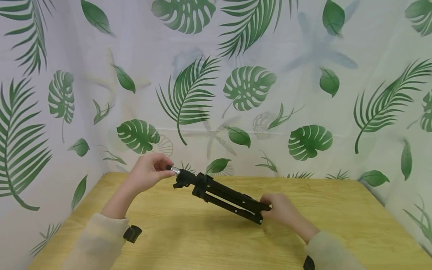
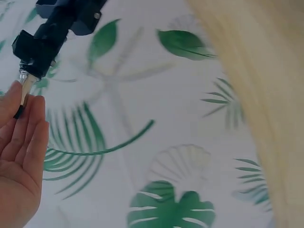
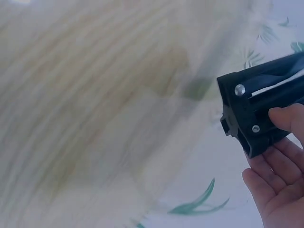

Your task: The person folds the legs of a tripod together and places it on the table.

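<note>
A folded black tripod stand [image 1: 229,195] hangs tilted above the table, its left end higher than its right. My left hand [image 1: 150,170] pinches the silver, black-tipped rod at its upper end between thumb and fingers; the left wrist view shows that silver rod [image 2: 27,83] below a black knob. My right hand [image 1: 281,210] grips the lower end of the folded legs. In the right wrist view the thumb presses on the black leg end [image 3: 247,114], which has silver rivets, and the fingers lie beneath it.
Below the stand lies a light wood-grain table [image 1: 209,243]. A white curtain [image 1: 141,97] printed with green leaves rises behind the table and along its sides. Black straps [image 1: 132,233] sit at both sleeve cuffs.
</note>
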{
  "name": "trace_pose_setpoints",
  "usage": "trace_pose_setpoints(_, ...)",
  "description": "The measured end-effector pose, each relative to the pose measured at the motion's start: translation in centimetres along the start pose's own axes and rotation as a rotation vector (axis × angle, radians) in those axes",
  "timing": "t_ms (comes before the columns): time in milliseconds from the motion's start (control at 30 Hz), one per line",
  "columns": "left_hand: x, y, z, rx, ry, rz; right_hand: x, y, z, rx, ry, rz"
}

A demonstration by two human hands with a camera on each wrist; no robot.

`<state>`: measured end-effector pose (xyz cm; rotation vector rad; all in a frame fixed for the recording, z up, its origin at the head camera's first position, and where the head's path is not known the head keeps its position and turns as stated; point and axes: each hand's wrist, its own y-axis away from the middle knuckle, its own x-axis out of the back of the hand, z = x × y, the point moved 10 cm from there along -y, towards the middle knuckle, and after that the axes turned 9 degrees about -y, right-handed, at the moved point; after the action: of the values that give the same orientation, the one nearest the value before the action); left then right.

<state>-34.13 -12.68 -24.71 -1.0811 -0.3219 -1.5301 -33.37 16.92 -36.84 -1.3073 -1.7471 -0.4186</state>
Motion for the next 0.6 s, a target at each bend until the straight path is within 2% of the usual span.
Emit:
trace_pose_setpoints(167, -3.0, 0.9, -2.1, -0.018, -0.078, -0.103, 1.2, 0.3, 1.2, -0.041, 0.046, 0.003)
trace_pose_setpoints(300, -5.1, 1.4, -3.1, -0.047, -0.129, -0.174, 1.8, 0.4, 1.7, -0.068, 0.076, 0.016)
trace_pose_setpoints(500, -7.7, 2.2, -4.2, -0.084, -0.234, -0.248, 1.7, 0.5, 2.0, -0.075, 0.108, 0.004)
trace_pose_setpoints(600, -8.9, 2.5, -4.9, -0.072, -0.272, -0.281, 1.4, 0.5, 2.1, -0.075, 0.124, -0.004)
